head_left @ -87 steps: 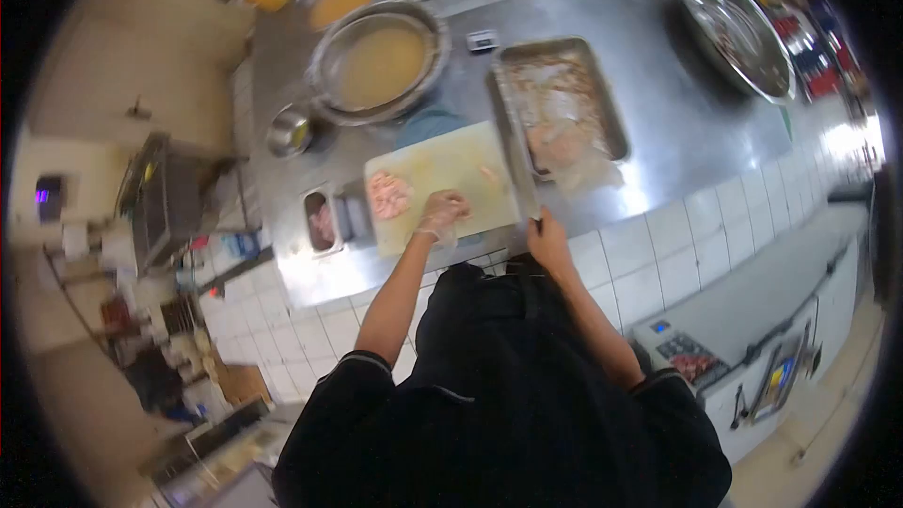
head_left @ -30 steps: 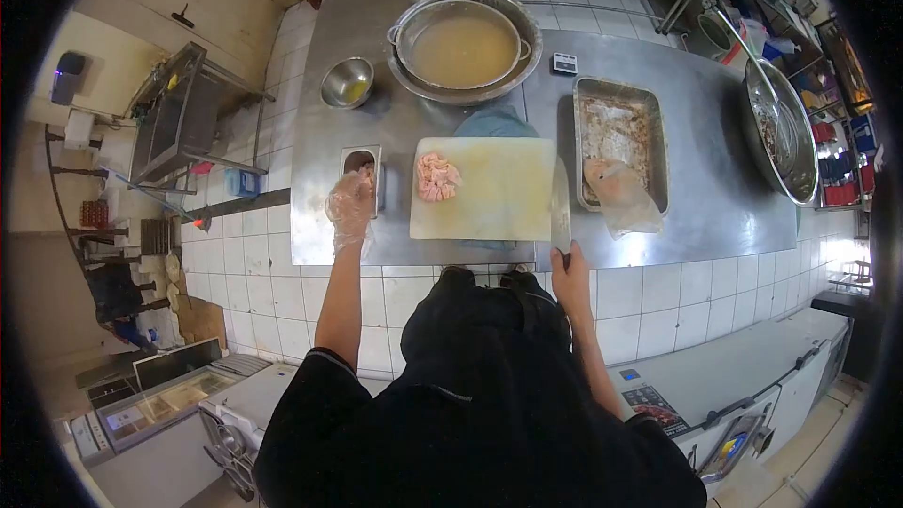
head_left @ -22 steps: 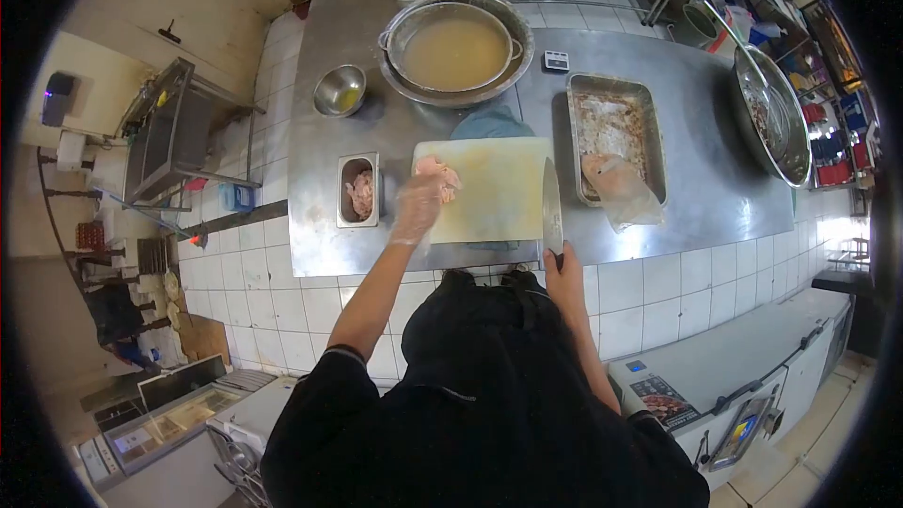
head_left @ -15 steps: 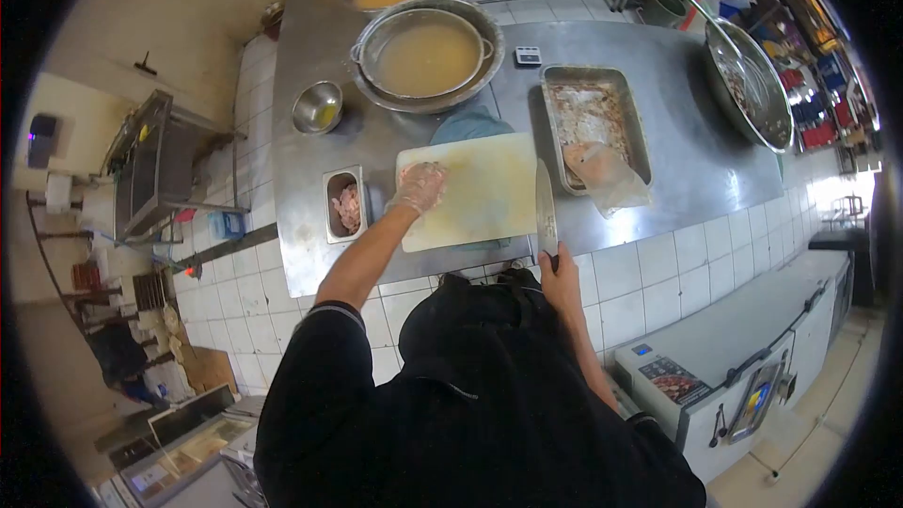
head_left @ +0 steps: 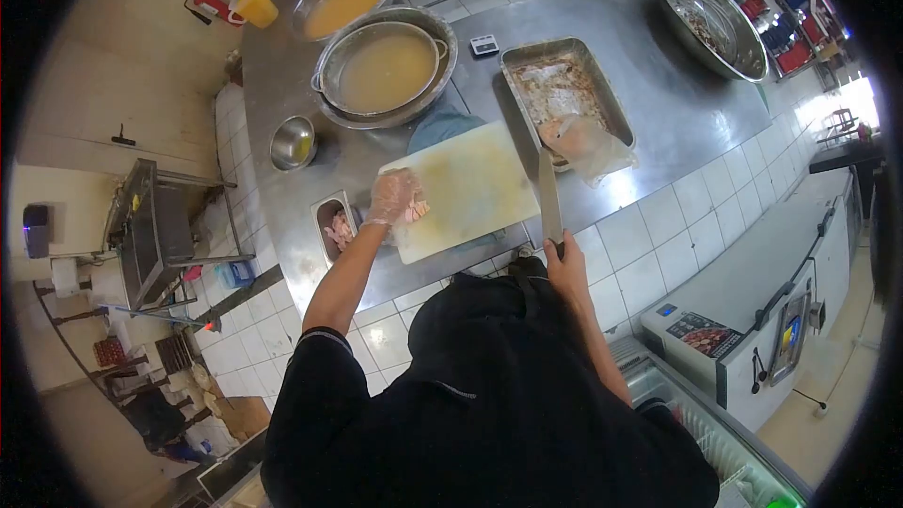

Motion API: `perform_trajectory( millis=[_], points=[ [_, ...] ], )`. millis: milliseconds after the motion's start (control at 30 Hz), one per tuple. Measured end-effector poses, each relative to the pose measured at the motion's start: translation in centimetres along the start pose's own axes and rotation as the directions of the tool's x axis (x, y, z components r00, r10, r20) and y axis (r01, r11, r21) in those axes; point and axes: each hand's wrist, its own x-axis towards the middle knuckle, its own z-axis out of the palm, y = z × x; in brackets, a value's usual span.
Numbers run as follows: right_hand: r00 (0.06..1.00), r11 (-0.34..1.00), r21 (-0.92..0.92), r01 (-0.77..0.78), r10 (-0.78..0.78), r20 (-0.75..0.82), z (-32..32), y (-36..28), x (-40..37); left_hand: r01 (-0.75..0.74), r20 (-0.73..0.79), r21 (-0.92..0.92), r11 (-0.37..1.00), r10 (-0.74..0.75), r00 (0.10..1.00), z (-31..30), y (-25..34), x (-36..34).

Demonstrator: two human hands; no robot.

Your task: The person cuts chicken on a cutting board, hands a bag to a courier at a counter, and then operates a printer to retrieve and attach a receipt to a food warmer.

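Observation:
My left hand (head_left: 393,196), in a clear plastic glove, is closed over pale pink meat pieces (head_left: 417,211) at the left edge of the white cutting board (head_left: 470,183). Just left of it stands a small steel container (head_left: 333,223) with more pink meat inside. My right hand (head_left: 566,259) is wrapped round the dark handle of a large knife (head_left: 550,202). The blade points away from me, beside the board's right edge. A blue cloth (head_left: 437,128) shows under the board's far side.
Beyond the board are a large basin of cloudy liquid (head_left: 388,68), a second basin (head_left: 343,7) and a small steel bowl (head_left: 293,143). To the right lie a deep tray (head_left: 616,105) with a plastic bag (head_left: 588,146) and a big bowl (head_left: 720,23). A small device (head_left: 484,45) sits between.
My left hand has drawn toward the board's left edge, with meat pieces now showing beside it. The knife stays in my right hand. The whole view has shifted and turned slightly.

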Motion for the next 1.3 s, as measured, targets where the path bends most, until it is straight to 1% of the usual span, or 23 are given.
perform_trajectory(
  millis=[133,233,300,333,400,433,533,633,700,733,833,933,1033,1133,1167,1233,1300],
  points=[
    [1.000,1.000,-0.023,0.003,-0.002,0.017,0.0,-0.1,0.2,0.019,-0.169,-0.072,0.997,-0.031,0.985,0.3,-0.6,-0.1],
    [1.000,1.000,-0.013,-0.001,0.001,0.026,0.0,-0.2,0.4,-0.095,-0.100,0.113,0.989,0.107,0.989,0.3,0.0,-0.4],
    [1.000,1.000,0.001,0.013,-0.013,0.018,0.2,0.4,0.4,-0.036,-0.097,0.254,0.967,0.062,0.993,1.1,0.5,-0.5],
    [0.999,0.999,-0.022,0.032,-0.032,0.013,0.4,0.9,0.6,-0.007,-0.098,0.323,0.946,0.040,0.994,1.4,0.6,-0.5],
    [0.998,0.995,-0.067,0.067,-0.067,0.001,0.5,1.4,0.8,-0.003,-0.023,0.296,0.955,0.010,1.000,1.4,0.7,0.1],
    [0.999,0.997,-0.067,0.047,-0.046,0.008,0.4,1.5,0.8,-0.001,0.015,0.281,0.960,-0.003,1.000,1.2,1.0,0.3],
    [1.000,0.997,-0.071,0.000,0.001,0.026,0.1,1.3,0.7,0.118,0.008,0.218,0.969,-0.123,0.992,0.6,1.5,0.4],
    [0.998,0.996,-0.078,-0.031,0.036,0.058,-0.2,1.0,0.5,0.204,0.026,0.031,0.979,-0.205,0.978,-0.8,1.7,0.0],
    [0.993,0.996,-0.071,-0.059,0.066,0.096,-0.6,0.5,0.4,0.087,-0.131,-0.070,0.994,-0.095,0.987,1.8,-2.1,-0.3],
    [0.996,0.997,-0.067,-0.038,0.043,0.075,-0.5,0.8,0.3,0.025,-0.214,-0.114,0.993,-0.049,0.976,2.6,-3.6,-0.4],
    [0.999,0.998,-0.057,0.013,-0.011,0.035,-0.2,1.2,0.3,0.142,-0.152,-0.086,0.986,-0.153,0.976,1.5,-4.0,-0.7],
    [0.999,0.998,-0.058,0.013,-0.010,0.049,-0.3,0.5,0.3,0.148,-0.130,-0.142,0.979,-0.167,0.977,0.1,-3.6,-0.9],
    [0.996,0.998,-0.059,-0.015,0.020,0.089,-0.3,-0.1,0.4,0.152,-0.052,-0.233,0.961,-0.169,0.984,-0.3,-3.4,-0.4],
    [0.994,0.999,-0.045,-0.013,0.018,0.105,-0.1,0.7,0.6,0.214,-0.128,-0.013,0.977,-0.214,0.968,-0.8,-1.9,0.8],
    [0.995,0.999,-0.044,-0.002,0.006,0.099,0.0,0.9,0.7,0.245,-0.104,-0.153,0.958,-0.262,0.960,-1.3,-1.3,0.9],
    [0.996,0.999,-0.041,0.002,0.002,0.089,0.1,1.2,0.7,0.296,-0.035,-0.418,0.859,-0.341,0.939,-3.7,1.7,1.1],
    [0.996,0.999,-0.039,-0.014,0.017,0.086,0.1,1.4,0.6,0.278,-0.037,-0.420,0.864,-0.322,0.946,-2.5,1.1,1.5]
  ],
)
